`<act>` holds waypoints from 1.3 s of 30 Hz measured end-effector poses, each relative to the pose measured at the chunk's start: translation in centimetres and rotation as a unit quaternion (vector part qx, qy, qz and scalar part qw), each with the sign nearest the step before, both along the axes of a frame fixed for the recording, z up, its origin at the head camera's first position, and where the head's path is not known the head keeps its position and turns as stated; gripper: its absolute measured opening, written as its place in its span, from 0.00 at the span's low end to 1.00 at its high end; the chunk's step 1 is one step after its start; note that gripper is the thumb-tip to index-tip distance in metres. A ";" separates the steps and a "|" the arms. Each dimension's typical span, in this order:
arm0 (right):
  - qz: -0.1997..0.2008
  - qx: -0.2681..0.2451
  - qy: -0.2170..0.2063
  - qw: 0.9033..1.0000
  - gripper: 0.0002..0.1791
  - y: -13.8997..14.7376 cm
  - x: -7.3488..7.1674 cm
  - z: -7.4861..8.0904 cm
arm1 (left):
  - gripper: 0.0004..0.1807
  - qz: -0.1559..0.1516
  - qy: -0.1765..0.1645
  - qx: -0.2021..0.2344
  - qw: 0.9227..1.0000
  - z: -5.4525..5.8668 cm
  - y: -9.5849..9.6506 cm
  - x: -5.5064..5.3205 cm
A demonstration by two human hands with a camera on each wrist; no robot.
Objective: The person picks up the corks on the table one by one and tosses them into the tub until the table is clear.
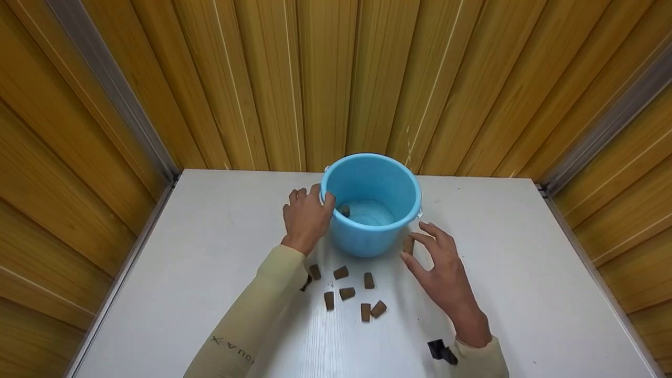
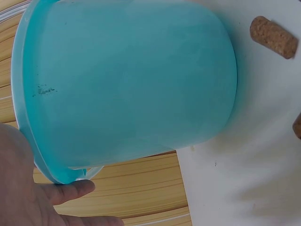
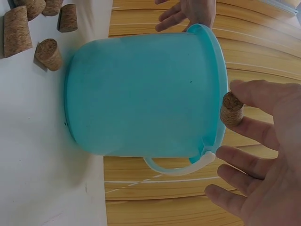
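Observation:
A light blue bucket (image 1: 362,239) stands upright on the white table. My left hand (image 1: 308,215) holds its rim at the left, the thumb over the edge and the fingers outside. In the right wrist view, my right hand (image 3: 268,141) pinches a brown cork (image 3: 232,110) between thumb and index finger, close to the rim; the other fingers are spread. From the head view this cork (image 1: 408,244) is just right of the bucket. Inside the bucket, near its left wall, lies another cork (image 1: 345,211).
Several loose corks (image 1: 347,293) lie on the table (image 1: 525,273) in front of the bucket, between my forearms. The bucket's pale handle (image 3: 178,169) hangs at its side. Wood-patterned walls (image 1: 325,79) rise behind the table and at both sides.

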State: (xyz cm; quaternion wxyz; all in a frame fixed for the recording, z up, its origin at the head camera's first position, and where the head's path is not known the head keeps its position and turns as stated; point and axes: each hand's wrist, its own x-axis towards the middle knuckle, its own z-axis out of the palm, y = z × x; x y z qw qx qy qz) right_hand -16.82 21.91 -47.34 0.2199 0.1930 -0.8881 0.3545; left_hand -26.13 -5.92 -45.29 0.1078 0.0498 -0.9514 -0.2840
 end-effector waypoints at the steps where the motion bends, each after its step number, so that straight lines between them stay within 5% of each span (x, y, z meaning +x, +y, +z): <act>1: 0.001 0.000 0.004 1.000 0.27 -0.1 -0.1 0.1 | 0.32 0.001 -0.003 0.000 1.000 0.0 0.0 0.0; 16: 0.013 -0.007 0.016 1.000 0.28 -0.8 -1.2 1.2 | 0.33 0.008 -0.018 -0.001 1.000 0.0 0.1 0.0; 23: 0.028 -0.021 0.022 0.999 0.27 -1.1 -1.9 1.7 | 0.31 -0.004 0.011 0.003 1.000 0.0 0.0 0.0; 39: 0.022 -0.031 0.012 0.999 0.25 -2.0 -3.2 2.4 | 0.32 0.003 -0.010 0.003 1.000 0.0 0.0 0.2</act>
